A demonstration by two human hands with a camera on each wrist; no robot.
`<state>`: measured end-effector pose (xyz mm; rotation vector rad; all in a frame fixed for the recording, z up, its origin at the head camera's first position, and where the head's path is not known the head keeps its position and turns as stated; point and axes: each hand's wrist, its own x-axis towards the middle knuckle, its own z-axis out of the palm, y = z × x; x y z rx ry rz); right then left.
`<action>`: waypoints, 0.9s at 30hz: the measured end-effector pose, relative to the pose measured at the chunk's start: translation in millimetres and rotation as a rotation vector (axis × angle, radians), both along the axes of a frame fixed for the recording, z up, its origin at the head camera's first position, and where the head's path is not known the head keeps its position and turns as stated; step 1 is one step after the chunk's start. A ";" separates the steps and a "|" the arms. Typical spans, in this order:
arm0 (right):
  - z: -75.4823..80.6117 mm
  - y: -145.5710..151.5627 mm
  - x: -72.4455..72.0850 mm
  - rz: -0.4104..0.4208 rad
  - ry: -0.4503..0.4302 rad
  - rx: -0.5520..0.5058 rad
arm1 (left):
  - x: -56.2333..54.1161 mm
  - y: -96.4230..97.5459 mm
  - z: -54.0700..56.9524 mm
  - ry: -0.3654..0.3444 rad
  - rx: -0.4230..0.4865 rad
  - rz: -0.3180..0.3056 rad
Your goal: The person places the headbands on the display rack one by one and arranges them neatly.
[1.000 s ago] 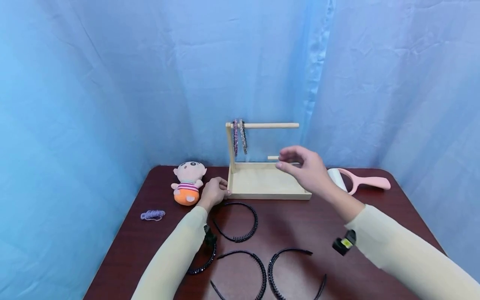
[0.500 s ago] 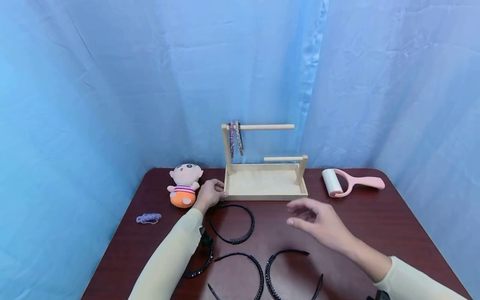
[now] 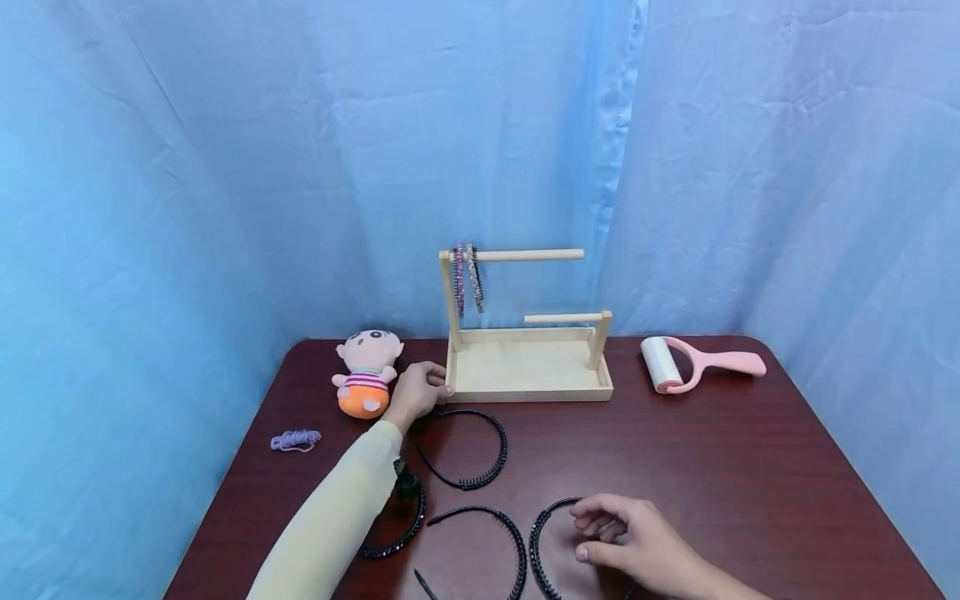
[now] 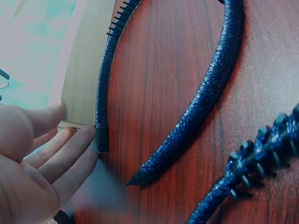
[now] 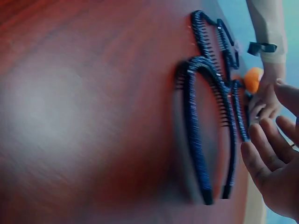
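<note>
At the front left corner of a pale wooden headband rack (image 3: 528,396), my left hand (image 3: 420,390) holds the tray wall between thumb and fingers. In the left wrist view that hand (image 4: 42,154) has its thumb on the wood and its fingers by the edge. Two glittery headbands (image 3: 468,279) hang from the rack's upper bar. My right hand (image 3: 637,537), its fingers loosely bent and holding nothing, is over a black headband (image 3: 538,542) at the table's front. Other black headbands (image 3: 501,467) lie between the hands and under the left forearm.
A plush doll (image 3: 366,379) lies left of the rack, with a bundle of purple cord (image 3: 296,440) nearer the left edge. To the rack's right lies a pink-handled lint roller (image 3: 662,365). Blue curtains (image 3: 525,125) enclose the table (image 3: 712,450).
My right hand has drawn back from in front of the rack's lower bar, down to the front headband. The left hand stays at the rack's corner. The view has shifted slightly.
</note>
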<state>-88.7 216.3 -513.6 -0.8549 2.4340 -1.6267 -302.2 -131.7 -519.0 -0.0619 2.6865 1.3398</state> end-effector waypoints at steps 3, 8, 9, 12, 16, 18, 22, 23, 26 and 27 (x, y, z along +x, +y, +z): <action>-12.4 1.4 6.3 0.046 0.024 0.008 | -0.2 0.3 0.6 0.011 -0.007 -0.004; -25.5 2.5 13.0 0.156 0.007 0.033 | 1.2 -0.2 0.8 0.015 -0.040 -0.010; -27.2 2.3 13.9 0.174 -0.010 0.035 | 1.7 -0.6 0.6 0.015 -0.048 -0.010; -30.7 0.6 16.4 0.205 -0.077 0.033 | 3.8 -1.8 0.1 0.015 -0.058 -0.019; -33.4 -1.6 19.2 0.212 -0.112 0.048 | 6.0 -2.7 -0.6 0.015 -0.070 -0.029; -34.0 -1.8 20.4 0.209 -0.132 0.046 | 6.5 -2.5 -1.2 0.013 -0.072 -0.030; -35.1 -1.2 21.9 0.201 -0.156 0.043 | 6.0 -2.0 -2.9 0.016 -0.059 -0.034; -35.6 -1.0 22.1 0.201 -0.148 0.047 | 5.5 -1.8 -3.3 0.018 -0.059 -0.034; -37.9 -0.5 22.2 0.209 -0.073 0.079 | 4.9 -1.2 -3.2 0.023 -0.056 -0.030; -39.0 -0.4 22.3 0.210 -0.035 0.093 | 4.7 -0.8 -2.9 0.023 -0.055 -0.025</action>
